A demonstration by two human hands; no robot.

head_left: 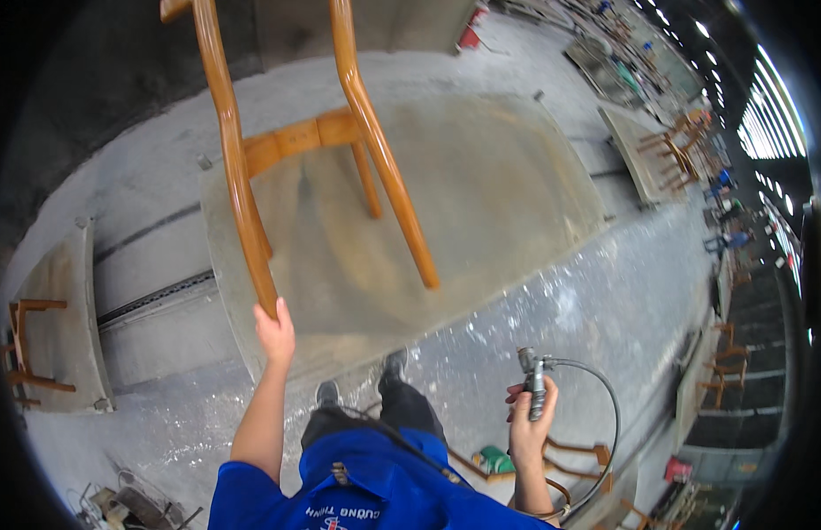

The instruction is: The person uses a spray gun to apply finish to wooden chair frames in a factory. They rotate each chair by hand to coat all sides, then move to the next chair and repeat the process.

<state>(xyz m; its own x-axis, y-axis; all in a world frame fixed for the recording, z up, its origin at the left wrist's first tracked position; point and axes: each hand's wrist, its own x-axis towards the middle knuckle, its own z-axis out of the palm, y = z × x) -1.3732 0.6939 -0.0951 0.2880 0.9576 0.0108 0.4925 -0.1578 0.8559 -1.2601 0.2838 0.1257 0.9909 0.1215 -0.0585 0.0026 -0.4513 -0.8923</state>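
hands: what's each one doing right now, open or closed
Left hand: closed around the leg end of the wooden chair.
Right hand: closed on the spray gun with its hose.

Person wears a bright blue short-sleeved shirt point(375, 495) with light lettering across the chest, dark trousers point(402, 411), dark shoes point(393, 364). Forearms bare; left hand point(275, 334) and right hand point(530, 415) ungloved.

Chair point(313, 150) above platform point(481, 203), left of spray gun point(532, 382)
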